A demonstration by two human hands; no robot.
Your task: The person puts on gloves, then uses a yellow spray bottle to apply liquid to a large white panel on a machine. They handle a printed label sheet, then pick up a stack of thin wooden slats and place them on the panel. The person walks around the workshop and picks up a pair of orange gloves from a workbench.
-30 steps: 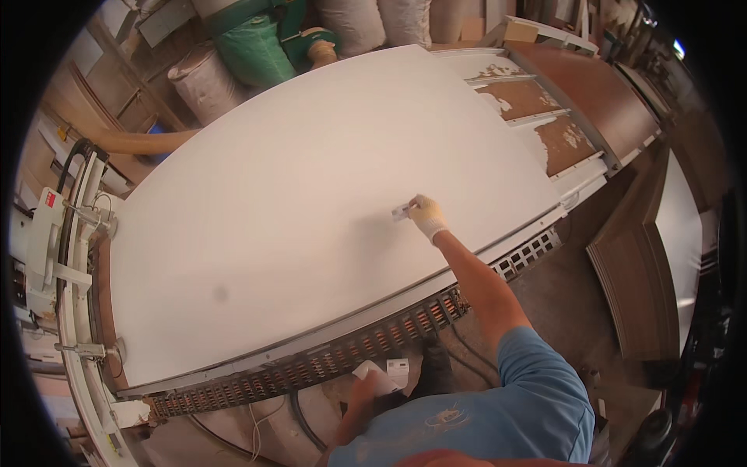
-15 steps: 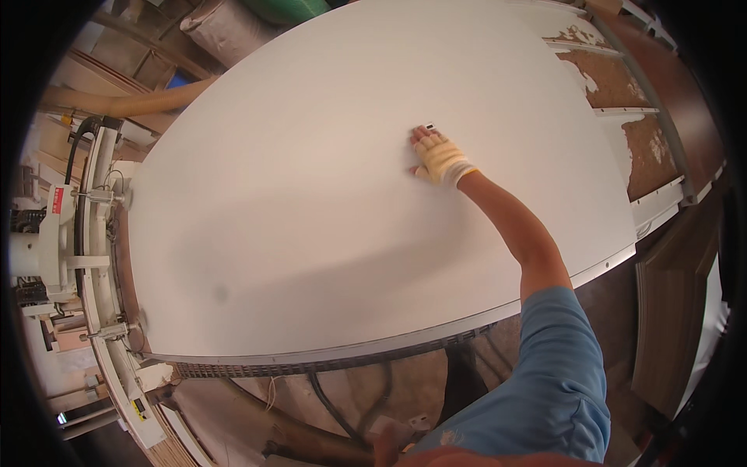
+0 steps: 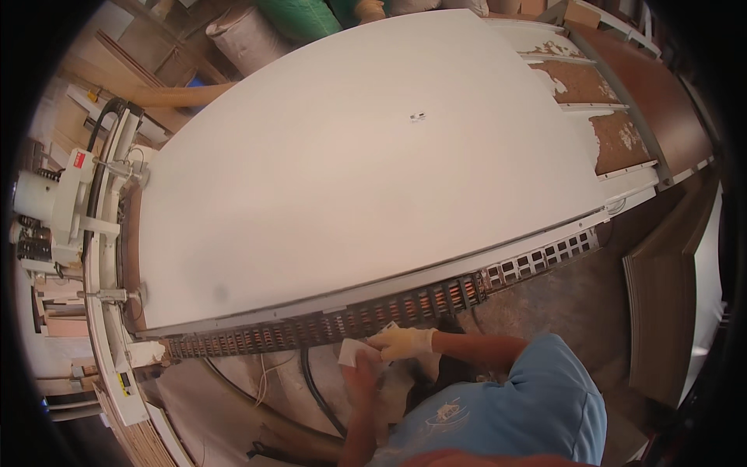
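Note:
A large white panel (image 3: 327,179) lies across the machine bed, with a small label (image 3: 418,117) bearing dark marks on its far half. Close to my body, below the panel's near edge, both hands are together. My bare left hand (image 3: 361,377) is closed on a small piece of white paper (image 3: 350,352). My right hand (image 3: 401,343), in a pale yellow fingerless glove, has its fingertips closed at the paper's right side. A small pale bit with a dark mark shows just above the right fingers; whether it belongs to the paper is unclear.
A machine gantry (image 3: 101,233) with clamps stands at the left. Along the near edge runs a black cable chain (image 3: 366,315). Stacked brown boards (image 3: 661,311) lean at the right, a brown sheet (image 3: 642,93) lies beyond the bed, and sacks (image 3: 296,19) stand behind.
My right hand has left the panel and come back to my left hand at the paper. The label it was touching now shows on the panel. The view has shifted slightly.

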